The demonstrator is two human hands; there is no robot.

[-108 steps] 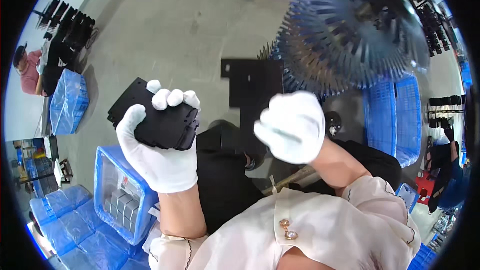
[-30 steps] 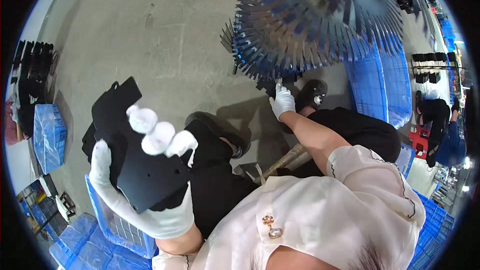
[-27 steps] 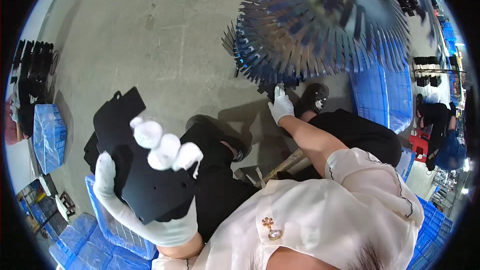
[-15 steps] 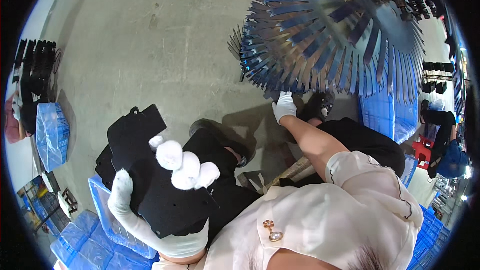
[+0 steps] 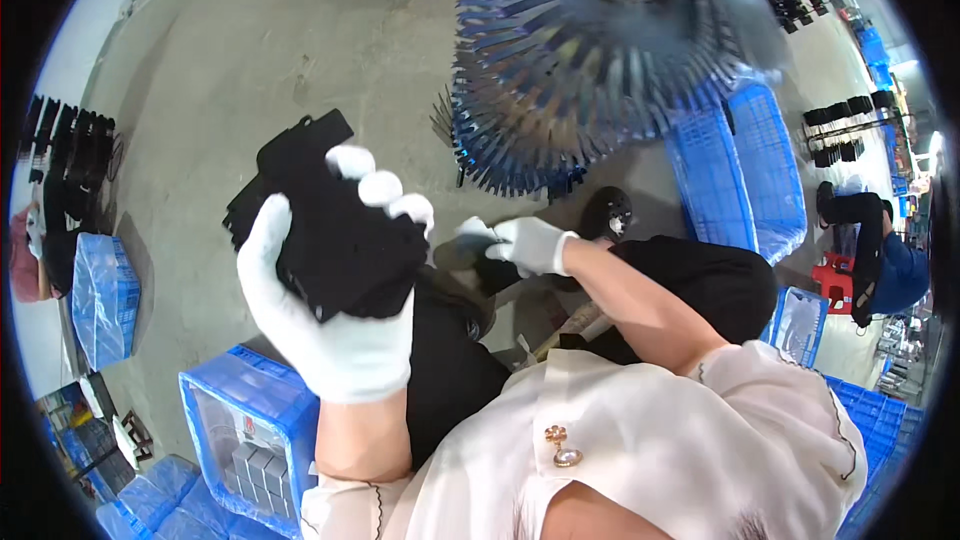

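Head view puts the left hand (image 5: 335, 325), in a white glove, raised close to the lens and clamped around a stack of flat black parts (image 5: 325, 215): thumb on the near side, three fingertips curled over the top edge, which seems meant to keep the loose plates squared up in one bundle. How many plates the stack holds cannot be counted; their edges merge. Right of that stack the right hand (image 5: 530, 243), also gloved, reaches low toward the floor with fingers drawn together; whether it grips anything I cannot tell. Above and right of the stack stands one round rack of blue spokes (image 5: 600, 60), likely set within arm's reach. Below the stack sits one blue crate (image 5: 240, 410) holding small grey blocks; two more blue crates (image 5: 745, 175) lie far right of the stack, beside the rack.
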